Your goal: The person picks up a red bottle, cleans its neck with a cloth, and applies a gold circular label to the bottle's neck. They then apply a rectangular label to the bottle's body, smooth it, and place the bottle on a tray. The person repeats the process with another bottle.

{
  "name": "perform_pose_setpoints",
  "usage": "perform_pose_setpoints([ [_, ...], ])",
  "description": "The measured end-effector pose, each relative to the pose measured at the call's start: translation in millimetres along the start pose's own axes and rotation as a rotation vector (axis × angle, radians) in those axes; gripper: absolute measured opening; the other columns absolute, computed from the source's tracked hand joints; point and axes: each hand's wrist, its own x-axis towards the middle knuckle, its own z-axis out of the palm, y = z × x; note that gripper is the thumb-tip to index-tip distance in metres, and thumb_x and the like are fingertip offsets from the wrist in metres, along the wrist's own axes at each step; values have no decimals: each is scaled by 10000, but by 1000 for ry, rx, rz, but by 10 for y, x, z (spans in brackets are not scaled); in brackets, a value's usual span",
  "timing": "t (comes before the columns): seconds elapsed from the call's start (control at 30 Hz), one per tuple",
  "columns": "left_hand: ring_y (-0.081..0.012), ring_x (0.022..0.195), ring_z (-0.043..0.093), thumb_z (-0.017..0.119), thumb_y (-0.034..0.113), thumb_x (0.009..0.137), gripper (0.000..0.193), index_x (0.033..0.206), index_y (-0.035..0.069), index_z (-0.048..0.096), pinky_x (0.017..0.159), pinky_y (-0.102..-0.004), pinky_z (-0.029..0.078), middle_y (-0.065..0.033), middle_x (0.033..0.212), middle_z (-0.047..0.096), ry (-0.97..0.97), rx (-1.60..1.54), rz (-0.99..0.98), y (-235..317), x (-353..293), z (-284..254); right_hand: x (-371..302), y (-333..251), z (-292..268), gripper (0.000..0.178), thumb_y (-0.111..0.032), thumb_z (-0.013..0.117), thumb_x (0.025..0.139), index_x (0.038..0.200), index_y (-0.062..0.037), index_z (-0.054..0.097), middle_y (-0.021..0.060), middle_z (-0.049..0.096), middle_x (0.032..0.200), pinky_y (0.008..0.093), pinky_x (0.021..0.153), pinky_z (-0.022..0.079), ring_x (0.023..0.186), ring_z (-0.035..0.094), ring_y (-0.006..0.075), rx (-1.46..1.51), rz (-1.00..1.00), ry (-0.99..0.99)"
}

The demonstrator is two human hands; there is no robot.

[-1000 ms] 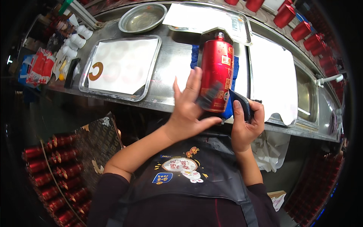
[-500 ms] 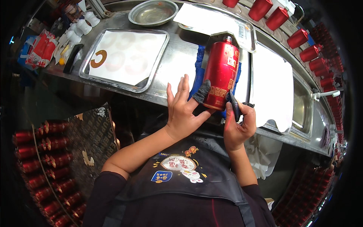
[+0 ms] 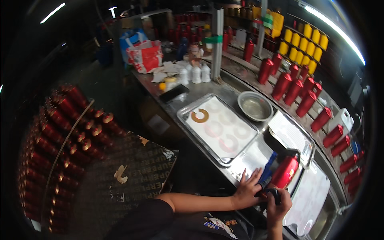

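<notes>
A red metal bottle lies tilted on the steel bench, its neck pointing away from me and a blue cloth at its left. Beside the bottle's base is my left hand, fingers spread, the thumb side close to the bottle. My right hand is closed around a small black piece at the base's near end. What kind of piece it is, I cannot make out. Left of the bottle, a metal tray carries a white sheet with a brown C-shaped ring on it.
A metal bowl stands behind the tray. Another white-covered tray is at my right. Red bottles line the far ledge; many more are stacked at left. A black flat object and white containers sit toward the bench's left end.
My view has swung left and up, so the bench, bottle and hands now appear lower right. The left hand is still spread beside the bottle; the right still grips the black piece.
</notes>
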Motion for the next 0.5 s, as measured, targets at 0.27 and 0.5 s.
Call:
perform_pose_setpoints([
  [0.27,-404,1497,277,776,667,689,1101,1457,-32,407,1117,-724,160,-317,1615,198,45,-1,-140,-89,20,90,979,19,154,106,-89,684,724,786,-70,601,129,590,795,437,668,460,774,591,338,-495,-276,-7],
  [0.5,-381,1504,276,768,672,697,1260,1579,-9,181,1138,-703,122,-279,1640,173,-19,-24,-179,-115,26,5,496,4,-38,227,-81,806,588,771,-119,679,56,603,719,402,677,475,725,599,273,-204,-305,-284],
])
